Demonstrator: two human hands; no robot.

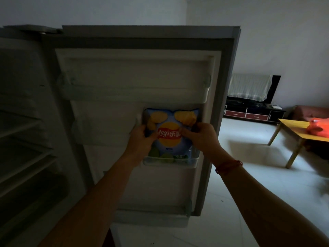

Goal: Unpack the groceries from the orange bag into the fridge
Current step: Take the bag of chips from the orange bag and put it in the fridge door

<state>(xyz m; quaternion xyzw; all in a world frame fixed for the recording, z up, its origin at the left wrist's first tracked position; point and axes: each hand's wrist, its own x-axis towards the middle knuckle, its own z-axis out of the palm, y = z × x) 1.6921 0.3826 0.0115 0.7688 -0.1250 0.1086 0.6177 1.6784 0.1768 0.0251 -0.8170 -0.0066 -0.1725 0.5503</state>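
While the left hand (pixel 142 138) and right hand (pixel 200 138) grip the chip bag (pixel 170 120), the door bin (pixel 151 160) looks shallow. Once released, the tall bag may topple out.

The chip bag (pixel 170 143) fills the small door bin (pixel 170 159), its lower end behind the bin's clear rim. The left hand (pixel 140 138) and right hand (pixel 201 138) grip its two sides, so that pocket has little room left. Above it, the wide upper door shelf (pixel 135 94) juts out across the door. Left of the bag the door liner lies open, and the dark fridge shelves (pixel 21 125) beyond have wide gaps between them.
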